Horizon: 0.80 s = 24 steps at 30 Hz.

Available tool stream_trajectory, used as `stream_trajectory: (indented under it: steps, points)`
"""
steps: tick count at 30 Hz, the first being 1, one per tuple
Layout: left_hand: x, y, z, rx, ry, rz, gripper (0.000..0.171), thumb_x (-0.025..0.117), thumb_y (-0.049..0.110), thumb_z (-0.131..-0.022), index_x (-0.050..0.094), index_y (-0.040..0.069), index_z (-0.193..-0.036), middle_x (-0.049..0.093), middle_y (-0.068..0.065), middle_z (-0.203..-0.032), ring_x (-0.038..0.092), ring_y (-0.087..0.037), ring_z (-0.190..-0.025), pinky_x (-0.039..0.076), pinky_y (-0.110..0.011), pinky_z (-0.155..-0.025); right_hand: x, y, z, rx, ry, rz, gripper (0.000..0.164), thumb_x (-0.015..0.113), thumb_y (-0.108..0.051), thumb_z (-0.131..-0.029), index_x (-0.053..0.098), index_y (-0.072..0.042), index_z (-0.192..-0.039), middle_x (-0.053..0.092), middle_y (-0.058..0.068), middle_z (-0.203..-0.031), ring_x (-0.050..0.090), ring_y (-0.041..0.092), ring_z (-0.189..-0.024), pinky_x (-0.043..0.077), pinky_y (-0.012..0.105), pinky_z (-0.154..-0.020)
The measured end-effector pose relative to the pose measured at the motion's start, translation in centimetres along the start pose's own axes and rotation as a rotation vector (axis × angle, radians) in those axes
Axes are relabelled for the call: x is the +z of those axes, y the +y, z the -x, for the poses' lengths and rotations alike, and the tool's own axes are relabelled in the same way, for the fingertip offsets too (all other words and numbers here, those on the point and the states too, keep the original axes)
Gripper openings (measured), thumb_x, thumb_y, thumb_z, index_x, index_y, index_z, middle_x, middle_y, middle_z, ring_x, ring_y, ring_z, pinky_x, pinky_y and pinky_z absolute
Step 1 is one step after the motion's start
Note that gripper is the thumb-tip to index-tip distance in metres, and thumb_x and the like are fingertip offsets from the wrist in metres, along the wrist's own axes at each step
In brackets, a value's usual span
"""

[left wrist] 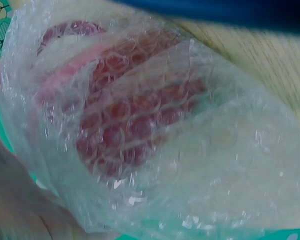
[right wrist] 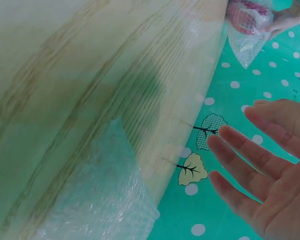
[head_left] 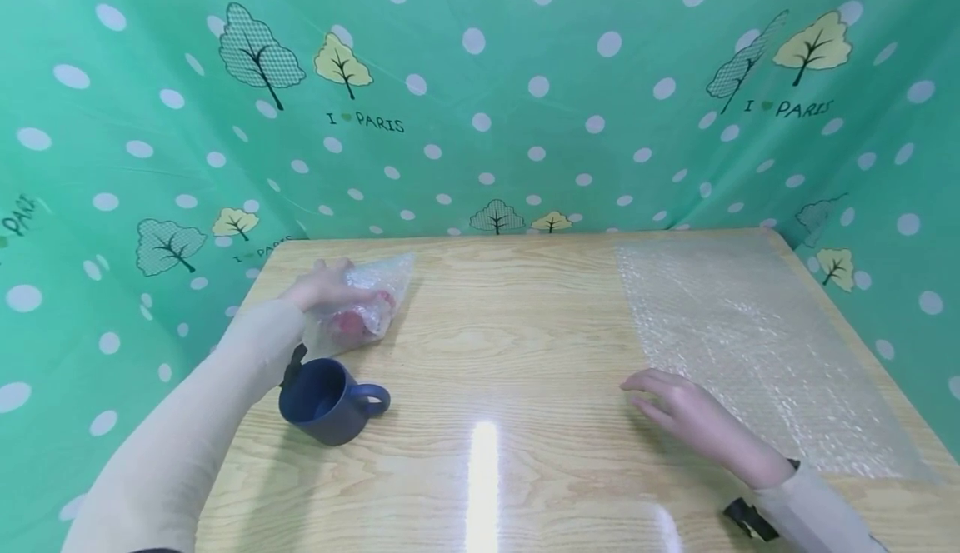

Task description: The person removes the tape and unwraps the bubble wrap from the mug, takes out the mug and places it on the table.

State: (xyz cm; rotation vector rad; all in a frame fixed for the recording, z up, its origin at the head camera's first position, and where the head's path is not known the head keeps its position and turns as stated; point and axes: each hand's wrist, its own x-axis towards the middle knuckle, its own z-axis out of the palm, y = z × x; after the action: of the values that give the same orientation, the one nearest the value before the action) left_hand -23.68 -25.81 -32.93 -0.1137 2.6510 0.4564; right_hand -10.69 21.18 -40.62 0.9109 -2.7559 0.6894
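At the far left of the table, my left hand (head_left: 324, 286) grips a red mug (head_left: 349, 325) wrapped in bubble wrap (head_left: 390, 274). Through the clear layers in the left wrist view, the mug's red body (left wrist: 135, 112) and pink rim show. The thumb lies along the bundle; the other fingers are partly hidden behind it. Close by, under the left wrist, stands an upright dark blue mug (head_left: 330, 415) with its handle turned right. My right hand (head_left: 686, 415) hovers above the table's right side, holding nothing, its fingers (right wrist: 245, 150) apart and gently bent.
A flat sheet of bubble wrap (head_left: 742, 345) covers the right part of the wooden table (head_left: 510, 328). Green dotted cloth (head_left: 450, 62) hangs behind the table and along both sides. Bright light reflects off the table's front.
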Motion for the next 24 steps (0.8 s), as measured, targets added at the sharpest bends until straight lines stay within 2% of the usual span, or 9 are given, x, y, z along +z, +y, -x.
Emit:
stream_trajectory:
  steps: [6,14,19,24]
  points:
    - [0.32,-0.05,-0.31,-0.006,0.038,-0.005,0.107,0.054,0.067,-0.07,0.006,0.001,-0.14,0.002,-0.037,-0.137,0.01,-0.059,-0.118,0.018,-0.07,-0.091,0.16,0.2,-0.08,0.005,0.009,0.007,0.024,0.066,-0.001,-0.073,0.063,-0.005,-0.097,0.064,0.01,-0.098,0.06,0.025,-0.09,0.05,0.04,-0.078]
    - [0.08,-0.09,-0.6,0.015,0.053,-0.027,0.109,0.058,0.065,-0.068,0.009,0.0,-0.14,0.004,-0.037,-0.136,0.014,-0.059,-0.118,0.019,-0.068,-0.092,0.29,0.4,-0.12,0.018,0.017,-0.002,0.022,0.066,-0.003,-0.074,0.063,-0.004,-0.096,0.064,0.011,-0.097,0.061,0.025,-0.089,0.051,0.039,-0.076]
    - [-0.09,0.04,-0.66,0.056,0.062,-0.05,0.099,0.059,0.06,-0.072,0.016,-0.002,-0.137,0.007,-0.036,-0.137,0.013,-0.058,-0.118,0.014,-0.069,-0.093,0.23,0.35,-0.14,0.044,-0.001,-0.01,0.022,0.065,-0.004,-0.076,0.063,-0.004,-0.097,0.064,0.01,-0.098,0.061,0.025,-0.089,0.051,0.039,-0.077]
    - [-0.28,0.23,-0.56,0.073,0.063,-0.058,0.091,0.059,0.052,-0.075,0.02,-0.003,-0.136,0.01,-0.037,-0.136,0.016,-0.057,-0.118,0.017,-0.068,-0.093,0.27,0.4,-0.18,0.034,0.009,-0.007,0.022,0.066,-0.004,-0.075,0.063,-0.004,-0.097,0.064,0.009,-0.097,0.061,0.024,-0.088,0.051,0.038,-0.076]
